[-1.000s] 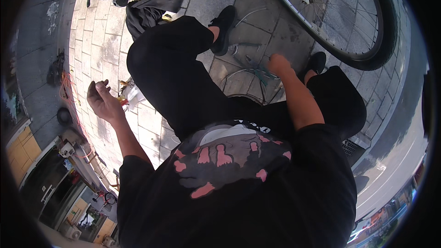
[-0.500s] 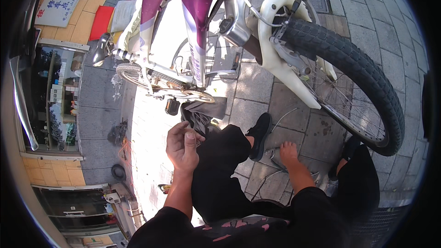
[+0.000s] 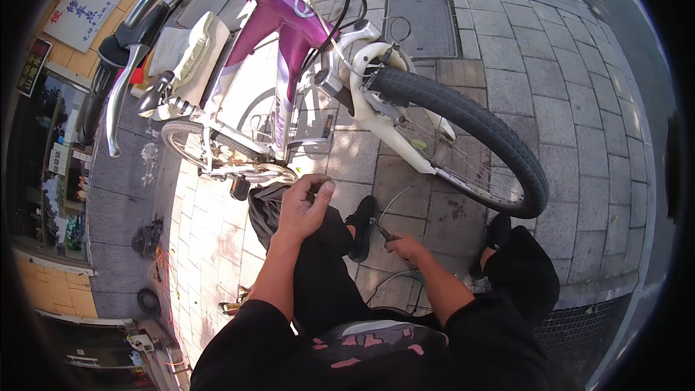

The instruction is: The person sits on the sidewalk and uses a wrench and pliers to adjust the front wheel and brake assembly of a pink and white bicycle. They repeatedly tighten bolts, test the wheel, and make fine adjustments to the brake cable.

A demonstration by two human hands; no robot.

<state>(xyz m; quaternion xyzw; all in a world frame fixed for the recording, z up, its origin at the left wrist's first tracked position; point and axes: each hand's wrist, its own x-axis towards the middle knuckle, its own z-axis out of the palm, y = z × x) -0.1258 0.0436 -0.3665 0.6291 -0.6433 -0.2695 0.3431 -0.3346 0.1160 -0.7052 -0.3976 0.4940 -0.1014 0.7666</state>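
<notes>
My right hand [image 3: 405, 247] is clamped on a dark hand tool [image 3: 382, 229] just below and right of centre, its tip beside a thin pale cable [image 3: 387, 205]! Near the centre my left hand [image 3: 302, 208] curls its fingers toward the thumb, closed on what I can't tell. Above, the purple-and-white bicycle [image 3: 286, 25] flashes lettering on frame and handlebar; upper left, a white sign [image 3: 81, 14] shows red and blue characters.
</notes>
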